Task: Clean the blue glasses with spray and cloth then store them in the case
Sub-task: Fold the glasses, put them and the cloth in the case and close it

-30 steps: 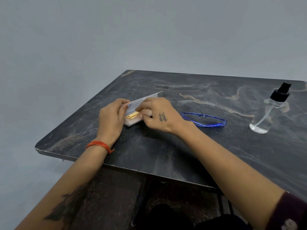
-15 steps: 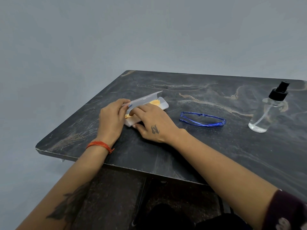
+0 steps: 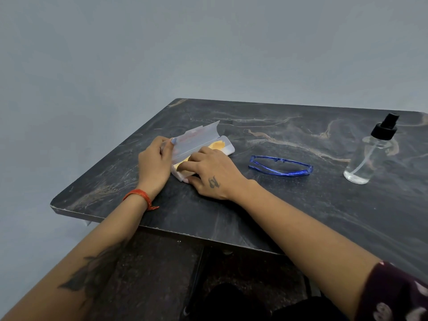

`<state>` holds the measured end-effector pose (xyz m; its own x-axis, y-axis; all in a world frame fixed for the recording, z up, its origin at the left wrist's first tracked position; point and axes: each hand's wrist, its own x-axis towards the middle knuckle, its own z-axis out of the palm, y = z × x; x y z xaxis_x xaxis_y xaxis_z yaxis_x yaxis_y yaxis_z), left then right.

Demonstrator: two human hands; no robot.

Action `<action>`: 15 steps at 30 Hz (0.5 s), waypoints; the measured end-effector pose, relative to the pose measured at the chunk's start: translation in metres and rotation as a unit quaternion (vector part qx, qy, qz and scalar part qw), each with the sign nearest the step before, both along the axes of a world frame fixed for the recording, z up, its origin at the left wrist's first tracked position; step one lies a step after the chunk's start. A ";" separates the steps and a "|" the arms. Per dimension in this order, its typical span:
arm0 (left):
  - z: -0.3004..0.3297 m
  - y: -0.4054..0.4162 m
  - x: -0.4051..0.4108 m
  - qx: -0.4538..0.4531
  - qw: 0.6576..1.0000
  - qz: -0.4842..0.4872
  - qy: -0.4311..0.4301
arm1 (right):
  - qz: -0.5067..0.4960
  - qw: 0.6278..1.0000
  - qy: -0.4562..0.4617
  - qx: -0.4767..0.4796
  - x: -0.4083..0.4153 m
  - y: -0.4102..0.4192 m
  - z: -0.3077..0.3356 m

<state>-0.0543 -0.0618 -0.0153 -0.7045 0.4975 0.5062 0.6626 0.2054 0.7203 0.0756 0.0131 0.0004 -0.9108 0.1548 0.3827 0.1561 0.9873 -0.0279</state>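
Case open near left edge of table, lid propped up, yellow cloth lying inside. Left hand gripping lid end, fingers curled round its edge. Right hand reaching into tray, fingers resting on cloth; cannot tell whether pinching it or just pressing flat. Blue glasses folded on table just right of case, untouched. Spray bottle upright, well apart at far right.

Judged step: pulling cloth out, cleaning not started.

Risks:
- Case looks light; tugging cloth could drag or flip tray if left hand eases off lid.
- Lid hinge could overbend if pushed further back.
- Case close to table edge; a sideways shove could send it over.
- Right forearm passing near glasses; careless withdrawal could sweep them along marble and scratch lenses.
- Later reach across to bottle could tip it.
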 end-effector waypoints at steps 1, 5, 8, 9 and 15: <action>0.000 0.002 -0.001 -0.009 1.000 0.005 -0.017 | 0.002 1.000 0.001 0.002 0.000 0.000 0.000; -0.001 0.010 -0.002 -0.020 0.998 0.031 -0.057 | 0.001 1.000 0.005 0.012 -0.001 0.000 -0.003; -0.003 0.012 0.000 -0.010 0.999 0.031 -0.030 | 0.003 1.000 0.004 0.007 0.001 0.002 -0.004; -0.003 0.012 0.000 -0.008 0.999 0.029 -0.019 | 0.005 1.000 0.014 -0.022 0.002 0.002 -0.003; -0.001 0.010 0.004 -0.011 0.999 0.025 0.025 | -0.088 0.988 0.094 -0.080 0.006 0.019 0.002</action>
<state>-0.0506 -0.0513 -0.0168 -0.7029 0.4743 0.5301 0.6859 0.2545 0.6818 0.0818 0.0326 0.0028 -0.7791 0.3769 0.5009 0.3019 0.9259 -0.2271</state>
